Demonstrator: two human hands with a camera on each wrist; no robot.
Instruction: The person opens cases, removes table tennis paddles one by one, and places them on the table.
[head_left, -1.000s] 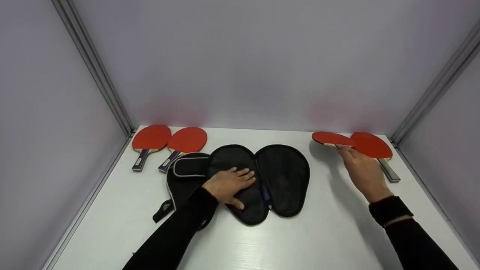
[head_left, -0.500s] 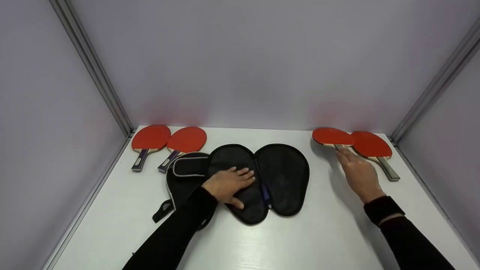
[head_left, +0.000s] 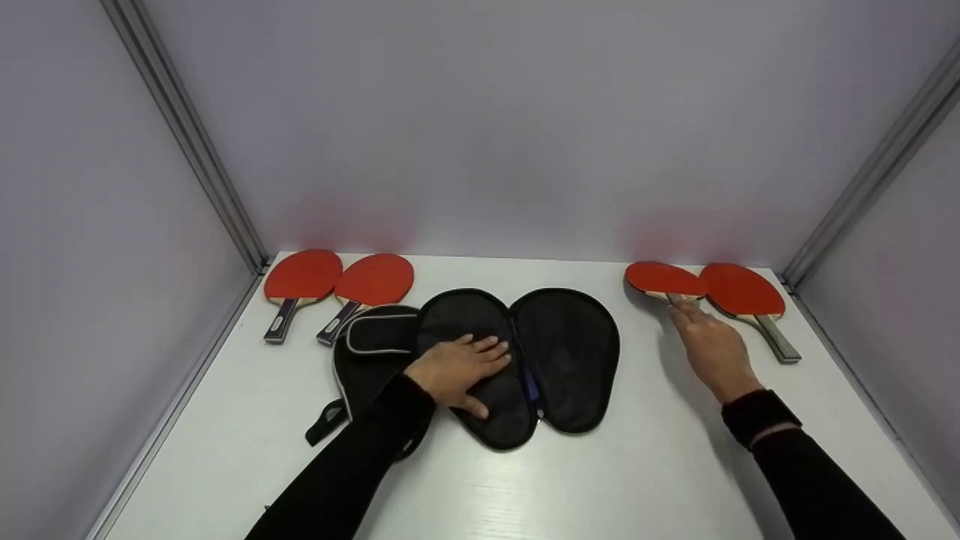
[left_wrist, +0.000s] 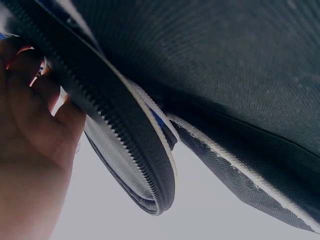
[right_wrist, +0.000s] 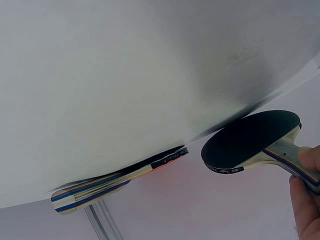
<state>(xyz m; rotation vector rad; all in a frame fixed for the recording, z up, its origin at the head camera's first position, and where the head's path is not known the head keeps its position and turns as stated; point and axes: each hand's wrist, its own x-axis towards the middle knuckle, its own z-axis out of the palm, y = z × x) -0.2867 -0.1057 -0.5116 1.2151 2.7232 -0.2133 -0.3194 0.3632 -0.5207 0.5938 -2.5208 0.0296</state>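
My left hand lies with straight, spread fingers on the opened black paddle case. In the left wrist view, the case's zipper edge runs beside those fingers. My right hand grips a table tennis paddle by its handle, red face up. That paddle's dark underside shows in the right wrist view, its blade close above the table. A second red paddle lies just right of it, handle towards the front right.
Two more red paddles, the outer one and the inner one, lie at the back left with dark handles. A black strap sticks out from the case's left side. Grey walls enclose the white table.
My right hand has shifted slightly left. The held paddle's blade tilted to show more red face, then flattened and dropped a little. The left hand and case stay still.
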